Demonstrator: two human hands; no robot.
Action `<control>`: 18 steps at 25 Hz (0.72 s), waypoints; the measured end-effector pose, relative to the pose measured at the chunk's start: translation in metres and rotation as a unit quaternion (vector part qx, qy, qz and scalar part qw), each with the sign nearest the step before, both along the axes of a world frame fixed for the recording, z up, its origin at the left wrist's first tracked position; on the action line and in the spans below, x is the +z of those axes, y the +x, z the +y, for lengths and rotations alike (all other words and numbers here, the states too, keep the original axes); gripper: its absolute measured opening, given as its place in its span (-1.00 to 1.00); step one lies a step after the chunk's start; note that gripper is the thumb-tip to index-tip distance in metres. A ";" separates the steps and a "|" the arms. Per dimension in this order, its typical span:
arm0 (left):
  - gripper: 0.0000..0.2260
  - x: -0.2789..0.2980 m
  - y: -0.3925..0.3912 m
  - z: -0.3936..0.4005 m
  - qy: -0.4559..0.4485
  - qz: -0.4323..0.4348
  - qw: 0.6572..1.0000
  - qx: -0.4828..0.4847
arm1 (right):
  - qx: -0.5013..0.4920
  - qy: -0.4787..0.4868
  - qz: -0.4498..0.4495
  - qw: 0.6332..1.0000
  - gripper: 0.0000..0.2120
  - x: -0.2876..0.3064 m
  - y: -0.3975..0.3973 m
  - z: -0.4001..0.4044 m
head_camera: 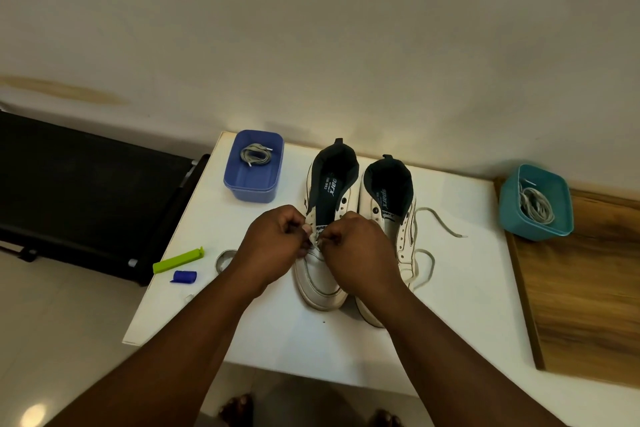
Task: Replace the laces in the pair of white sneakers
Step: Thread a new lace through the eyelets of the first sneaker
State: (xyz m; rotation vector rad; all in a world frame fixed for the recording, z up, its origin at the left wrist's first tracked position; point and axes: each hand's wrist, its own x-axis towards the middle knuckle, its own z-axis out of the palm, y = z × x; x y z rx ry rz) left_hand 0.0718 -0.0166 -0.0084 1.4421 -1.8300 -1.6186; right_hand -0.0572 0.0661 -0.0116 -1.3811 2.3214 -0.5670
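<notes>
Over the left sneaker [323, 246] on the white surface [460, 291], the left hand [273, 246] and right hand [356, 253] apparently pinch a lace end [316, 236] between curled fingers.

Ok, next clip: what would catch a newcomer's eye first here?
Both hands, left hand and right hand, meet at mid-table, pinching a lace end over the left sneaker. Beside it the right sneaker trails a loose lace across the white table. A blue tub and a teal tub of coiled laces flank the pair.
</notes>
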 end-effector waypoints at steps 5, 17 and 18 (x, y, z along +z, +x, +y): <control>-0.93 -0.003 -0.001 0.002 -0.021 -0.017 1.000 -0.005 | 0.000 0.030 0.017 0.999 -0.82 0.003 0.002 -0.002; -0.93 -0.008 -0.002 0.002 -0.025 -0.002 1.000 0.019 | -0.042 0.025 -0.123 0.991 -0.86 0.002 -0.003 -0.003; -0.91 -0.009 -0.001 0.003 -0.038 -0.009 0.999 0.012 | -0.045 0.030 -0.093 0.994 -0.85 0.002 -0.001 -0.003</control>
